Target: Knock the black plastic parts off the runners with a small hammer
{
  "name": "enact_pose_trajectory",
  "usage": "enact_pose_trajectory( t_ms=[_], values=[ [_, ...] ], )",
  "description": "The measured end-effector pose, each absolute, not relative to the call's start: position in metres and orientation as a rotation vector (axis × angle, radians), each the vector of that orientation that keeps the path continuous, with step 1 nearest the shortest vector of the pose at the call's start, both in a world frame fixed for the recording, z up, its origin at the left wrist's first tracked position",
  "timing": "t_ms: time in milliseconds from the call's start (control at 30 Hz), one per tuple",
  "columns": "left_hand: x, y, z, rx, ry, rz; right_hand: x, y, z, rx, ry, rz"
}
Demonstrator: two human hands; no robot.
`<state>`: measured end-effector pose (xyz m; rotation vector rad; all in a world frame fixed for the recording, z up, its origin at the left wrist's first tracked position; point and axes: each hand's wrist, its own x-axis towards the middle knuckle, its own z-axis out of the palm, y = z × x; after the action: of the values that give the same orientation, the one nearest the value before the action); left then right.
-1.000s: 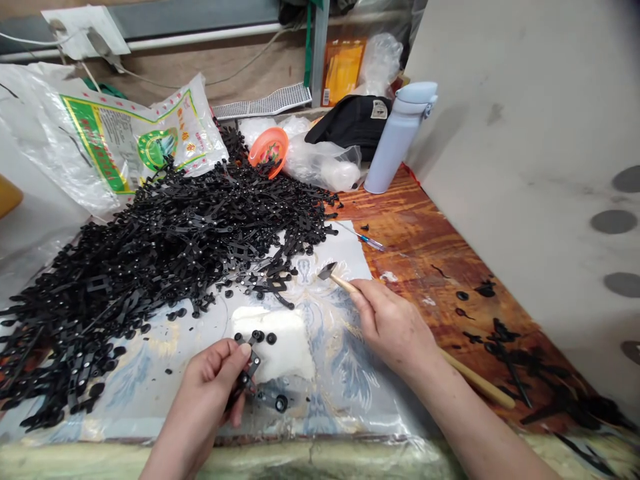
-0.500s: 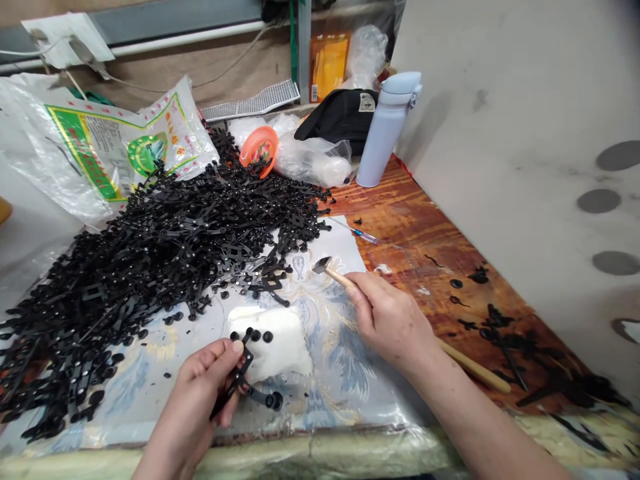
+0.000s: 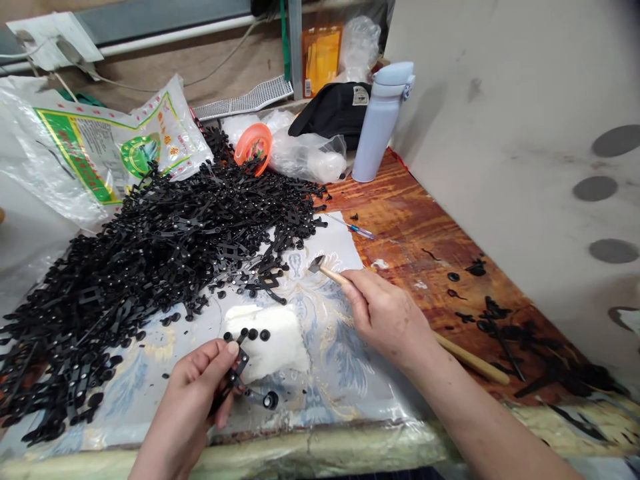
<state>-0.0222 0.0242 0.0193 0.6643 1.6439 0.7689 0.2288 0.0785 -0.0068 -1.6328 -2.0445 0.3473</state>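
Between the thumb and fingers of my left hand (image 3: 203, 383) is a black jointed part (image 3: 242, 363) with round ends, held over the front of the table. My right hand (image 3: 385, 313) is closed around the light wooden handle of a small tool (image 3: 316, 264) with a dark pointed blade, which points left above the patterned cover. A pale cream patch (image 3: 280, 347) lies on the cover, with small black discs (image 3: 265, 335) at its upper left. The large heap of black parts (image 3: 170, 233) spreads behind and left of my left hand.
At the back stand a pale blue bottle (image 3: 381, 127), an orange bowl (image 3: 246, 143) and a black cap (image 3: 330, 117). A printed plastic bag (image 3: 125, 150) is at back left. A wooden stick (image 3: 475, 360), a pen (image 3: 361, 231) and black scraps (image 3: 540, 353) lie right.
The view has shifted slightly, moving the scene a little left and up. Both hands keep their holds, with almost no movement over the table.
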Motion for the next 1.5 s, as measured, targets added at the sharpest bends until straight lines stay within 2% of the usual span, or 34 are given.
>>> enact_pose_trajectory(
  t_ms=[667,933,1067,1267,1500],
  values=[
    [-0.019,0.027,0.022,0.791,1.727,0.723,0.229,0.077,-0.006,-1.597,-2.048,0.365],
    [-0.020,0.024,0.011,0.811,1.703,0.735,0.195,0.055,0.031,-1.064,-2.150,0.638],
    [-0.020,0.022,0.007,0.771,1.703,0.769,0.174,0.055,0.030,-1.135,-2.427,0.706],
    [-0.024,0.023,0.005,0.769,1.665,0.749,0.177,0.055,0.028,-1.037,-2.177,0.583],
    [-0.025,0.024,-0.003,0.739,1.695,0.736,0.172,0.056,0.026,-1.171,-2.370,0.733]
  ],
)
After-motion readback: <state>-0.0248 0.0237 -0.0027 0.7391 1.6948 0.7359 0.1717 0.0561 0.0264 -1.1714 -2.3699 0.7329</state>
